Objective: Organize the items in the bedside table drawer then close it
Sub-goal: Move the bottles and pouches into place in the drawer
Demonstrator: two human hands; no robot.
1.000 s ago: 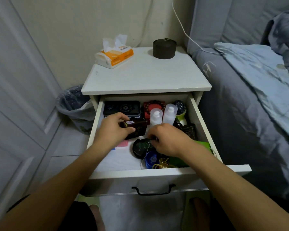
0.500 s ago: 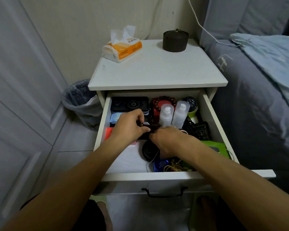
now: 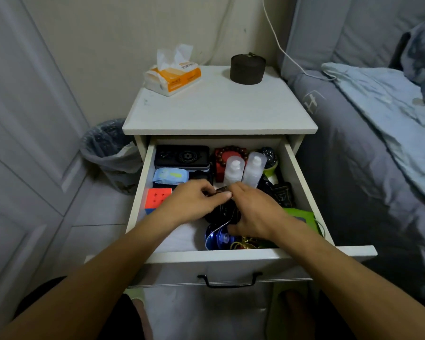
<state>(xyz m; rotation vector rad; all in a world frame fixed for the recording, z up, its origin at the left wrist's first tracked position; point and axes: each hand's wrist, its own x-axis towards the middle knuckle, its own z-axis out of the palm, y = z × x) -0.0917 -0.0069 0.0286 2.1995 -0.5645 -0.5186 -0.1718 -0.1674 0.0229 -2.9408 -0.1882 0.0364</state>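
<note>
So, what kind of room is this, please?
Most likely a bedroom: a bed with grey bedding stands right beside a white bedside table that carries a tissue pack, and its open drawer holds small personal items.

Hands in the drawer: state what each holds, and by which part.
Left hand and right hand meet over a small dark object mid-drawer. Fingers hide the contact, so which hand grips it, and where, cannot be told.
</note>
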